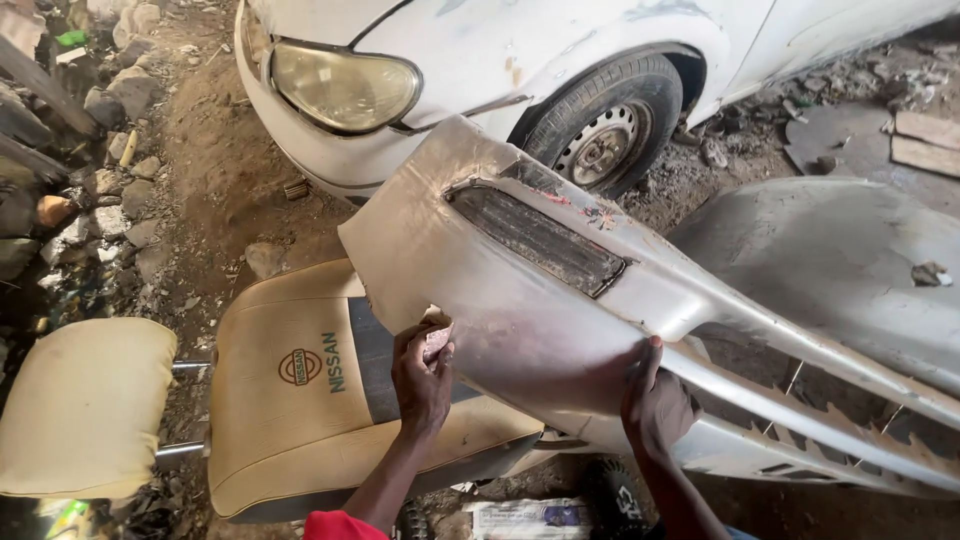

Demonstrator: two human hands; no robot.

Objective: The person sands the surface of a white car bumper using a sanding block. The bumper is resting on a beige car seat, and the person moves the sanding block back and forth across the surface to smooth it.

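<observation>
A dusty silver car bumper [560, 300] lies tilted across a tan car seat [300, 400]. My left hand [422, 375] presses a small folded piece of sandpaper [437, 340] against the bumper's lower left edge. My right hand [655, 405] rests flat on the bumper's lower rim, thumb up, steadying it. The bumper has a dark grille slot [540, 238] near its upper end.
A white car [480, 60] with a headlight [343, 85] and front wheel [603, 125] stands behind. A tan headrest [85, 405] juts left of the seat. Rocks and rubble [90, 150] line the left dirt ground. A grey body panel [840, 260] lies right.
</observation>
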